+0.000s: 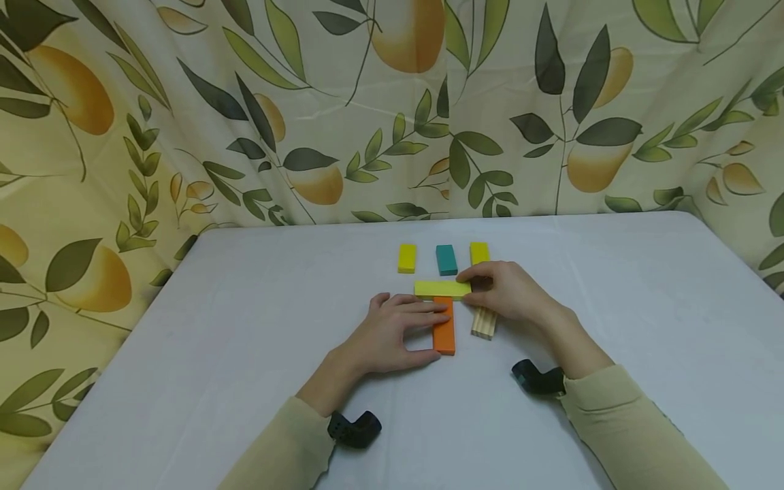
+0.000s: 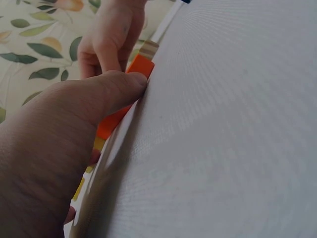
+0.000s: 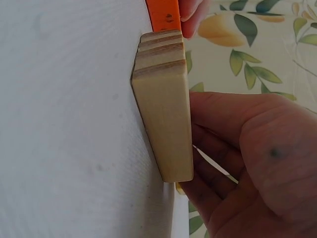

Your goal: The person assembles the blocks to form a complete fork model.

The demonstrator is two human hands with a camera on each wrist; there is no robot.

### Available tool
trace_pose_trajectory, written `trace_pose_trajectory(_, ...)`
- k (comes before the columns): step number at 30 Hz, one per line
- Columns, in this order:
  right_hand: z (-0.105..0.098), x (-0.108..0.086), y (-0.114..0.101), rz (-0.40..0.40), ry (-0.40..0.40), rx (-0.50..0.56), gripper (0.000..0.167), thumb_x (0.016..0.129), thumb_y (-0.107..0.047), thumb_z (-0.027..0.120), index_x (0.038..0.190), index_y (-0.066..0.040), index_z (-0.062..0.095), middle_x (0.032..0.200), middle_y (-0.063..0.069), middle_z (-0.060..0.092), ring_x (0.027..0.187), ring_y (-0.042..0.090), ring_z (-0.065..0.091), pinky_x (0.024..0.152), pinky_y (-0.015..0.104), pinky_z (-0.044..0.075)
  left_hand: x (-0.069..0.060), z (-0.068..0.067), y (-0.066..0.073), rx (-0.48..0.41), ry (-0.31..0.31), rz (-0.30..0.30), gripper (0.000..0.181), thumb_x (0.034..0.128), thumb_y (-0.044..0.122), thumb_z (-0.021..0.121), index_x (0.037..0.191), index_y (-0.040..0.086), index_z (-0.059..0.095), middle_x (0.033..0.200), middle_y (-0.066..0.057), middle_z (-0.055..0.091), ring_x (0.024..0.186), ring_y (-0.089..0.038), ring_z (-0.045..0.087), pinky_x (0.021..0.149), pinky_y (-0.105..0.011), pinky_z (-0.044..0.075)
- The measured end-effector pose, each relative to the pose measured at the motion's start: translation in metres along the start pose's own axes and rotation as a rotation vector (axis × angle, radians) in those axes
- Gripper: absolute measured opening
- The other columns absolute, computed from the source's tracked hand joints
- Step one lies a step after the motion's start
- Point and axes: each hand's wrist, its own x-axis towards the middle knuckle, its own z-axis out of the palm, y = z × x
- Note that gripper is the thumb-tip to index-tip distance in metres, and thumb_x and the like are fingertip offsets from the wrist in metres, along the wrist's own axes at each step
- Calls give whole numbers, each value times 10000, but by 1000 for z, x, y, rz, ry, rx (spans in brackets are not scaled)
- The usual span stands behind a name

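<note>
In the head view my right hand (image 1: 517, 292) pinches the right end of a long yellow block (image 1: 437, 290) lying crosswise. The far end of an orange block (image 1: 444, 333) meets this yellow block, forming a T shape. My left hand (image 1: 392, 330) holds the orange block, its fingers across the top and its thumb at the near end. In the left wrist view the thumb touches the orange block (image 2: 141, 67). Beneath my right hand lies a bare wooden block (image 1: 484, 323) with brown stripes, partly hidden; its striped end faces the right wrist view.
Behind the T stand three short blocks in a row: a yellow block (image 1: 407, 258), a teal block (image 1: 446, 260) and another yellow block (image 1: 480, 252) partly behind my right hand. A white cloth (image 1: 245, 327) covers the table. A leaf-and-fruit patterned curtain (image 1: 392, 156) hangs behind it.
</note>
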Motion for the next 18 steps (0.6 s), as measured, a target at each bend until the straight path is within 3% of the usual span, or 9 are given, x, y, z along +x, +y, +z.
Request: trace_pose_trajectory(18, 0, 0, 0, 17, -11, -5, 353, 901, -158, 756, 1244, -87, 716, 1308, 160, 622, 1220, 379, 473, 1101, 592, 305, 1, 0, 1, -11, -10, -24, 551, 905, 451, 724, 1421, 295, 611, 1482, 158, 503, 1355, -184, 412, 1091, -642, 197)
